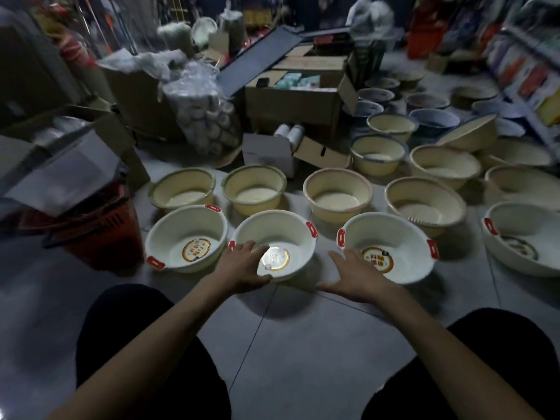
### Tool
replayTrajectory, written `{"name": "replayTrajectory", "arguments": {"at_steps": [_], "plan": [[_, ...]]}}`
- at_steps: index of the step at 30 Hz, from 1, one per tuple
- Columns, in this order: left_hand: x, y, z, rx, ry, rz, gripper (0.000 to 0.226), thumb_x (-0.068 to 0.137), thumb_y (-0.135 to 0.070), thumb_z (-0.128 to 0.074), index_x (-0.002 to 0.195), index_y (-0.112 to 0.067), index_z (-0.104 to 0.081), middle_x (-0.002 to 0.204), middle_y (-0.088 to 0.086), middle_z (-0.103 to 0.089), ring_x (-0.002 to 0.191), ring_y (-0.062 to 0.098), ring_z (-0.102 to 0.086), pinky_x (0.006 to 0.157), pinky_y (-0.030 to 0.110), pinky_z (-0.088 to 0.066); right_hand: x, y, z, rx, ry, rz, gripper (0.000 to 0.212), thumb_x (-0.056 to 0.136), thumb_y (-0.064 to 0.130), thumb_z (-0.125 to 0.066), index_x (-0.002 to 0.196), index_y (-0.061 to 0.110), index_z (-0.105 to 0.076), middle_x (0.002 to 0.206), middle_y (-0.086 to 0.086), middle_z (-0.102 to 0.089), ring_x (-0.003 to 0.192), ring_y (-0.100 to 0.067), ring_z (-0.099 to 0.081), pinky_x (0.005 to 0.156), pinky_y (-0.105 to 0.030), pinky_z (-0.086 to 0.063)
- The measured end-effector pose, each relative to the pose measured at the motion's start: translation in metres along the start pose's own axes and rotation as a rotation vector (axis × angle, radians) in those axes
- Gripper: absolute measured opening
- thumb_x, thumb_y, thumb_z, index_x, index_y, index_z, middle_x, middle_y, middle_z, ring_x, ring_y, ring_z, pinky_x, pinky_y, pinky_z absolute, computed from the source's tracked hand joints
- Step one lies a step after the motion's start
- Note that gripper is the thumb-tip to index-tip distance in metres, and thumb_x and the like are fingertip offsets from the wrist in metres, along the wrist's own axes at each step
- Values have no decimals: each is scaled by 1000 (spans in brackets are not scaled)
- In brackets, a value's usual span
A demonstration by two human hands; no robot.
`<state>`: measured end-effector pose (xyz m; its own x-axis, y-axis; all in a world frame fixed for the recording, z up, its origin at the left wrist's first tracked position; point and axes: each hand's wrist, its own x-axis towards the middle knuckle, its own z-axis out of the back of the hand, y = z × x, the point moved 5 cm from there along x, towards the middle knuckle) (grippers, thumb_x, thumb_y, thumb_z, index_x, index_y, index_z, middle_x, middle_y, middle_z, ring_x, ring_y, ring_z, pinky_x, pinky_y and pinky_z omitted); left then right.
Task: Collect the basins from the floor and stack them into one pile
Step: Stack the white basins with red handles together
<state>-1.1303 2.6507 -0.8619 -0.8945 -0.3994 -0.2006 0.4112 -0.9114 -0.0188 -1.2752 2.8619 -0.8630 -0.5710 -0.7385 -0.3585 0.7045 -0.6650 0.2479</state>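
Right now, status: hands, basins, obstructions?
Left hand grips middle white basin, near rim. Right hand open at right white basin. Neither stacked yet. Nothing blocking.

The left hand grips the near rim of the middle basin on the floor; the left basin lies left of it, the right basin just beyond the right hand. A row of basins stands behind them, a basket far left.
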Motion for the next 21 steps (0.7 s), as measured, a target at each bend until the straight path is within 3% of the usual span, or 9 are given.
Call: {"name": "replayTrajectory", "arguments": {"at_steps": [9,12,17,21], "plan": [[23,6,22,18,-34,-113,79,84,-68,-53,153,-33,-38,152,3,-47,133,28,-49,106,44,-42,21,29,58,-63,-101,85,89,87,66,-62,159,29,-26,155,-8,-41,140,-29,-40,107,-43,-43],[47,11,5,-2,-41,-98,79,83,-70,-45,154,-34,-37,152,4,-47,133,30,-50,105,45,-43,42,31,41,-94,-43,71,75,89,64,-59,150,25,-41,149,-7,-47,134,-29,-46,101,-43,-46],[96,-6,-40,155,50,-220,71,95,-60,-53,157,-35,-28,160,5,-36,137,31,-46,109,48,-36,74,22,-9,-297,65,61,51,94,49,-61,135,21,-51,136,-13,-51,127,-33,-46,101,-47,-44],[135,-3,-44,180,11,-228,66,96,-61,-49,154,-35,-34,155,4,-43,132,32,-50,104,45,-39,111,32,-5,-208,37,157,57,93,58,-56,141,27,-50,134,-6,-55,125,-26,-49,97,-46,-50]]}}
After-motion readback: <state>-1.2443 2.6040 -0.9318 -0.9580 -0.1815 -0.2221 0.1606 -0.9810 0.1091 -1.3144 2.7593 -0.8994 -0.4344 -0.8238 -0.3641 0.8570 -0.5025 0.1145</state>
